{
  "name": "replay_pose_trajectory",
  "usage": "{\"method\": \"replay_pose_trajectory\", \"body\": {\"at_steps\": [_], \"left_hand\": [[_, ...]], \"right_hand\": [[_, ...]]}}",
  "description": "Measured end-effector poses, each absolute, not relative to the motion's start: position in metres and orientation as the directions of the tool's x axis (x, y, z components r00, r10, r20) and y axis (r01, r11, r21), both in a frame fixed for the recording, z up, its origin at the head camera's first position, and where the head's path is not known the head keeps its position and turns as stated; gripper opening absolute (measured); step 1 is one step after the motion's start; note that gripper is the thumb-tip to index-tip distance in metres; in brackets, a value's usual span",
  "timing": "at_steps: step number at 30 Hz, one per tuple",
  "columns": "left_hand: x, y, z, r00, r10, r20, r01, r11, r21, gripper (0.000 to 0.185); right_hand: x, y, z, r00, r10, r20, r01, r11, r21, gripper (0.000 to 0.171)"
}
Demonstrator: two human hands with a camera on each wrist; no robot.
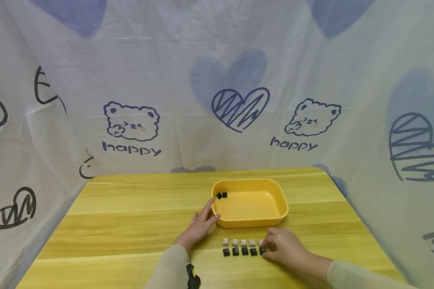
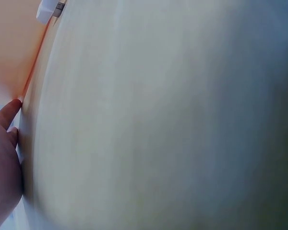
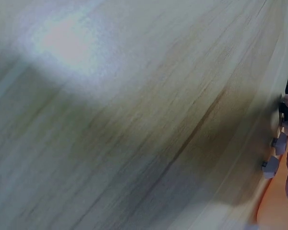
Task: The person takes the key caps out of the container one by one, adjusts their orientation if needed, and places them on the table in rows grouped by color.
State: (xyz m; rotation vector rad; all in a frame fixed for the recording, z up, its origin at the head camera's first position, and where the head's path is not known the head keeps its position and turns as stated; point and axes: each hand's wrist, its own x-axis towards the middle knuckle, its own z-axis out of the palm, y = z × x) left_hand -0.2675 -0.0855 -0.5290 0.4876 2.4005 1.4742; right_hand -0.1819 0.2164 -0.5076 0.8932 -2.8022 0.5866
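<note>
A yellow plastic bin [image 1: 253, 223] stands on the table, with two black keycaps [image 1: 222, 195] in its back left corner. My left hand [image 1: 199, 228] touches the bin's left side with extended fingers. In front of the bin lie a row of white keycaps [image 1: 243, 243] and, nearer me, a row of black keycaps [image 1: 244, 251]. At the right end of the rows, my right hand [image 1: 287, 247] pinches the last black keycap [image 1: 262, 250] between thumb and fingers. Those fingers partly cover the last white keycap [image 1: 260, 243]. White keycaps [image 3: 280, 143] also show beside the fingers in the right wrist view.
The wood-grain table [image 1: 130, 216] stretches to both sides of the bin and rows. A printed white cloth [image 1: 188, 80] hangs behind the table and along its sides. A black and yellow strap piece [image 1: 192, 276] is at the left sleeve.
</note>
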Motion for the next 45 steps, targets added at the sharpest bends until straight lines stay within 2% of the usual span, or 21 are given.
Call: {"method": "replay_pose_trajectory", "body": {"at_steps": [12,17,22,34,45], "left_hand": [[-0.27,-0.087,-0.528,-0.906,0.419,-0.052,0.145,0.425,0.893,0.066],[-0.271,-0.089,-0.527,-0.907,0.418,-0.049,0.151,0.431,0.889,0.066],[-0.271,-0.09,-0.525,-0.907,0.419,-0.045,0.155,0.431,0.889,0.066],[-0.267,-0.088,-0.53,-0.905,0.422,-0.057,0.135,0.412,0.901,0.068],[-0.266,-0.087,-0.528,-0.908,0.414,-0.064,0.13,0.422,0.897,0.068]], "right_hand": [[-0.189,0.212,-0.487,-0.79,-0.556,0.26,-0.613,0.727,-0.309,0.017],[-0.202,0.202,-0.466,-0.778,-0.569,0.268,-0.628,0.724,-0.285,0.018],[-0.219,0.189,-0.448,-0.796,-0.544,0.266,-0.605,0.737,-0.301,0.018],[-0.263,0.161,-0.429,-0.849,-0.516,0.116,-0.519,0.77,-0.371,0.015],[-0.307,0.14,-0.432,-0.832,-0.553,-0.042,-0.504,0.784,-0.362,0.02]]}}
